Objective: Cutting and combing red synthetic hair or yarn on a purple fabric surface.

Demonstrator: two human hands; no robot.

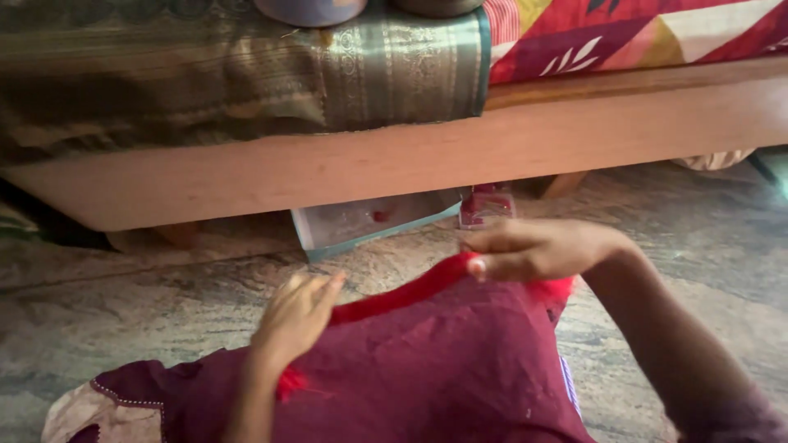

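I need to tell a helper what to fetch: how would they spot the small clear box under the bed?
Start at the wooden bed frame across the top. Below its edge, on the stone floor, lies a flat teal-rimmed tray. The small clear box stands just right of it, holding something red.

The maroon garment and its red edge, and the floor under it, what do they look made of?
The maroon garment looks like matte woven cloth, probably cotton: fine weave, soft creases. The red fringe edge, pinched by the right hand and touched by the left hand, looks like fuzzy thread or yarn. The grey-green veined floor looks like polished stone, possibly marble.
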